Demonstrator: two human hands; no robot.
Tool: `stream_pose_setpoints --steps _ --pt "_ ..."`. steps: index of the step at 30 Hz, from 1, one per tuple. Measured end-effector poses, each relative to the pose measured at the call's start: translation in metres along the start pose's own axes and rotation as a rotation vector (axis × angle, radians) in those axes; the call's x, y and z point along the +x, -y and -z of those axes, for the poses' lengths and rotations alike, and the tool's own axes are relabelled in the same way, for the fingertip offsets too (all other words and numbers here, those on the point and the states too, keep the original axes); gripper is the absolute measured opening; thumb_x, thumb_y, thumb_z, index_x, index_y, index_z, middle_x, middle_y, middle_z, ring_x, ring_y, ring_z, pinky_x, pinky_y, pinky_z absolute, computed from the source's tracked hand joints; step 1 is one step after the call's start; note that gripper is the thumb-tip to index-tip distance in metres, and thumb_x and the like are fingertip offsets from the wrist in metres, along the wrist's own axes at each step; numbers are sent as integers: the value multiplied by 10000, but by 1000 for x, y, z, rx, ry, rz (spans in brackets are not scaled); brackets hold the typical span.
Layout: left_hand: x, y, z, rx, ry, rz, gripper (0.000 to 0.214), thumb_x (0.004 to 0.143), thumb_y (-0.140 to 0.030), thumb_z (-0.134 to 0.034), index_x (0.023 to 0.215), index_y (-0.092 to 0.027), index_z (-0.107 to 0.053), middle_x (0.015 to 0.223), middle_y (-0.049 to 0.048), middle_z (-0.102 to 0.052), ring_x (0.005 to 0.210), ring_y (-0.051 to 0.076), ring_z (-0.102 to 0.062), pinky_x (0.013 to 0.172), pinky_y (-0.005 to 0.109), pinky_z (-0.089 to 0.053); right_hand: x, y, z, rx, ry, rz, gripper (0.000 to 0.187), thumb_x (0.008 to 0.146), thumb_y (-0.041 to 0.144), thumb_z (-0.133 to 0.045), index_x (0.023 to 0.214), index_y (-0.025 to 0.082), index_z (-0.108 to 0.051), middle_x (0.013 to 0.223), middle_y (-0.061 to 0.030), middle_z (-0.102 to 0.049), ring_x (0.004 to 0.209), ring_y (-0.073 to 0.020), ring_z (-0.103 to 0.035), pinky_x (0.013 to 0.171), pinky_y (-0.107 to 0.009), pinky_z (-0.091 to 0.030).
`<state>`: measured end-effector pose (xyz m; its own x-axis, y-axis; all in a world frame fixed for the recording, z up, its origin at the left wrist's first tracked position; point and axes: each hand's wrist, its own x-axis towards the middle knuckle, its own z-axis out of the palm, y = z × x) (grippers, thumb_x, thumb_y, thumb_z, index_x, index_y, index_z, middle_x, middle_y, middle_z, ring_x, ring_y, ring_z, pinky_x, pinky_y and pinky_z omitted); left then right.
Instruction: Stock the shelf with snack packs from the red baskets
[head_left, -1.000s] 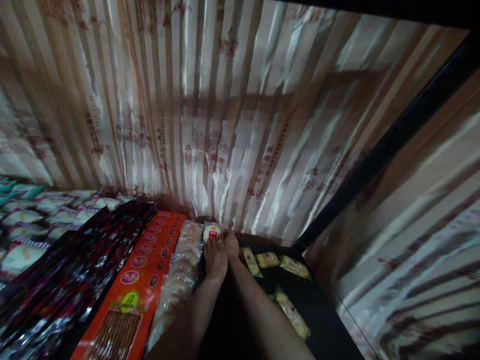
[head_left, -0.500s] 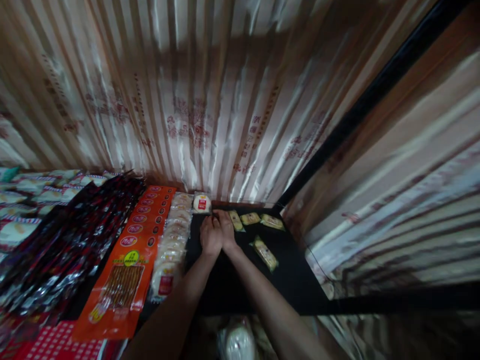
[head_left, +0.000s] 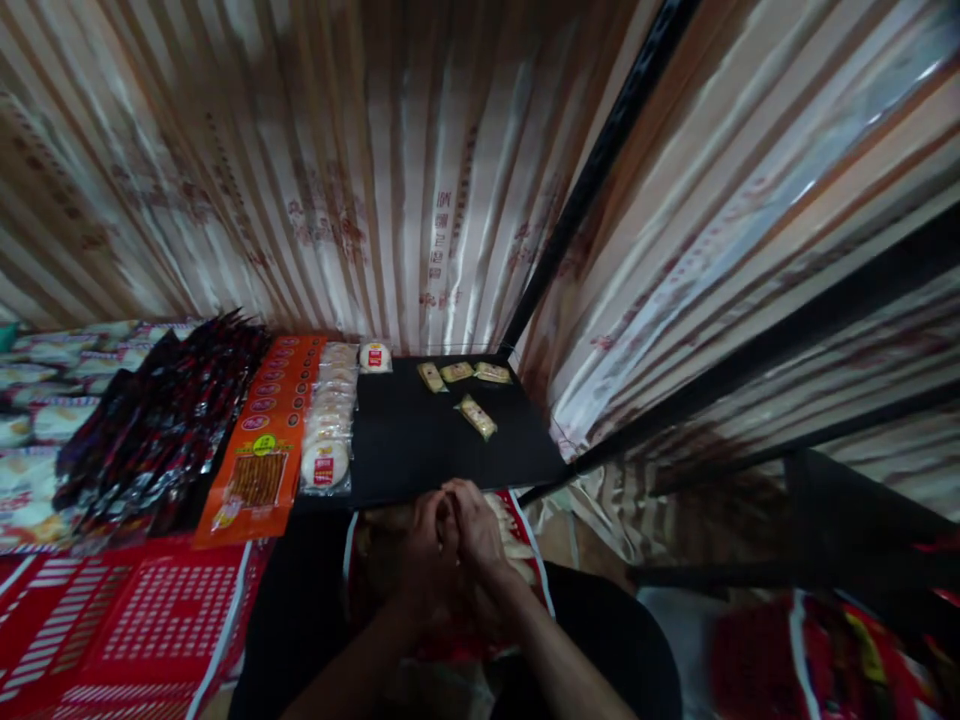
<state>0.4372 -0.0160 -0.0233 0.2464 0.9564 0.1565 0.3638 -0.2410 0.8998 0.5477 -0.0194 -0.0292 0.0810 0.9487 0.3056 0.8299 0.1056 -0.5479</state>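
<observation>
Pleated, printed curtains (head_left: 405,200) back a black shelf (head_left: 405,450), a dark metal post (head_left: 592,185) at its corner. Round packets (head_left: 330,405) overlap in one column — likely to save width — beside a flat orange pack (head_left: 266,430); a lone round disc (head_left: 375,357) lies at the back, near four loosely spread yellow bars (head_left: 478,417). Off the near edge, a red basket (head_left: 538,562) sits between the knees, probably for short reach; left hand (head_left: 429,535) and right hand (head_left: 478,525) meet above it, grip drawn together — dimness hides whether anything is held.

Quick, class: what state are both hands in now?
Left hand: fingers bent; whether holding anything, cannot tell.
Right hand: fingers bent; holding, cannot tell.
</observation>
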Motion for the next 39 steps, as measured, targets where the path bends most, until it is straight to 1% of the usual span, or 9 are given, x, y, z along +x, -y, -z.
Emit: stream_pose_setpoints --steps 4,7,10,16,21,27,31,34,39 --pt "-30 13 0 228 241 134 423 789 -127 -348 1168 -121 -534 1263 127 -534 1201 202 -460 1050 369 -327 -44 -4 -12 -211 179 -187 244 843 123 -390 980 188 -581 967 -95 -631 829 -167 -606 695 -248 -481" --pt "-37 22 -2 431 453 213 516 747 -84 -352 1244 -63 -490 1337 155 -474 1266 233 -394 1096 370 -245 -58 -2 -19 -326 283 -336 321 834 110 -383 1092 171 -563 1058 -142 -620 833 -196 -632 684 -272 -485" --pt "-42 32 -7 540 554 257 545 765 -106 -352 1303 -78 -433 1427 140 -359 1328 242 -301 1116 376 -192 -63 0 -24 -323 298 -428 435 812 88 -376 1226 146 -496 1143 -181 -588 834 -214 -650 717 -309 -495" --pt "-48 32 -12 574 533 310 592 766 -124 -362 1357 -95 -349 1467 133 -280 1358 232 -234 1107 358 -196 -71 -13 -35 -123 59 -311 515 773 72 -360 1263 165 -490 1137 -138 -598 1090 -226 -555 910 -352 -448" --pt "-46 21 -7 578 527 318 621 759 -204 -419 1362 -80 -329 1447 152 -316 1337 269 -263 1083 355 -224 -74 -21 -38 -21 17 -346 503 746 94 -363 1214 148 -540 1049 -129 -650 1074 -227 -564 939 -379 -427" --pt "-50 20 -8 492 447 315 537 800 -211 -376 1327 -102 -371 1328 141 -468 1230 229 -405 1027 310 -292 -70 -16 -32 141 65 -571 418 776 178 -356 1121 144 -590 902 -118 -695 834 -209 -647 768 -313 -490" --pt "-45 23 -1 278 314 367 429 815 -185 -364 1233 -115 -431 1143 138 -596 1053 194 -558 890 285 -406 -60 -3 -20 444 121 -579 366 796 236 -368 1087 168 -579 753 -41 -689 646 -164 -626 609 -259 -497" --pt "-33 22 11 168 271 411 385 790 -192 -433 1167 -116 -454 992 111 -649 891 192 -622 781 286 -452 -46 6 -12 619 89 -522 304 785 276 -420 1015 172 -588 752 -31 -671 649 -153 -619 612 -256 -505" --pt "-6 6 41 -114 270 339 335 712 -133 -508 1045 -152 -545 995 55 -661 875 156 -612 745 237 -470 -23 12 -3 562 -4 -471 373 694 268 -568 1051 160 -569 770 -24 -640 646 -145 -598 640 -274 -517"
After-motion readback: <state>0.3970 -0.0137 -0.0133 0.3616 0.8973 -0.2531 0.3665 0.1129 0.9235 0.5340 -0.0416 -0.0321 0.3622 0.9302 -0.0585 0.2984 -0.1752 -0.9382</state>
